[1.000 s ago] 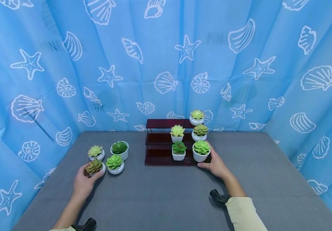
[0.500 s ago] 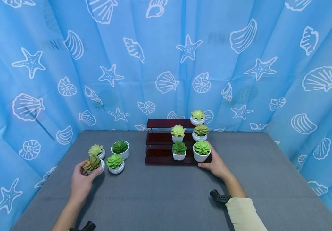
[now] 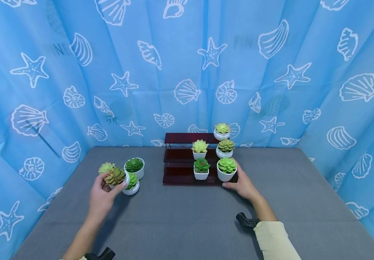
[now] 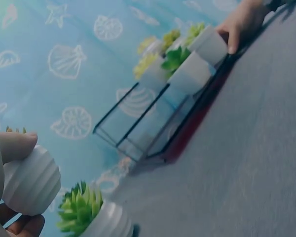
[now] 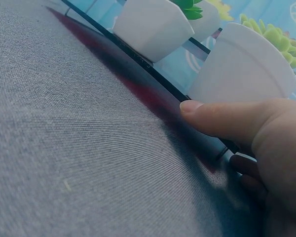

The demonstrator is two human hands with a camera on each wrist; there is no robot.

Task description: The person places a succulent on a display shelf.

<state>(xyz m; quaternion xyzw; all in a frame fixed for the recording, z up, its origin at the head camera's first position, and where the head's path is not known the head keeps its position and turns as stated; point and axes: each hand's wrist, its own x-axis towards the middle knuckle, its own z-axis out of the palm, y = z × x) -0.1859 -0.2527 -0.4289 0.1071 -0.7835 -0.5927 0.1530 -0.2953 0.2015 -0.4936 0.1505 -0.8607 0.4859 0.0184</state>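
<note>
My left hand point(image 3: 101, 198) holds a potted succulent point(image 3: 114, 177) with brownish-green leaves, raised above the grey table. Its ribbed white pot point(image 4: 32, 180) sits between thumb and fingers in the left wrist view. Right behind it is a bright green succulent point(image 3: 131, 182) in a white pot, partly covered. At the front right corner of a dark red three-tier display shelf point(image 3: 178, 180), my right hand point(image 3: 246, 186) grips the edge, thumb point(image 5: 207, 116) along the front and fingers curled lower down. A light green succulent point(image 3: 226, 167) in a round white pot stands beside that thumb on the bottom tier.
Several more potted succulents stand on the shelf's right half, among them a square-potted one point(image 3: 201, 169). At left on the table are a dark green succulent point(image 3: 135, 168) and a pale one point(image 3: 105, 167). A blue shell-print curtain point(image 3: 187, 65) surrounds the table's back and sides.
My left hand has lifted the brownish succulent off the table, first drifting slightly left, then moving right in front of the bright green one. My right hand stays at the shelf corner.
</note>
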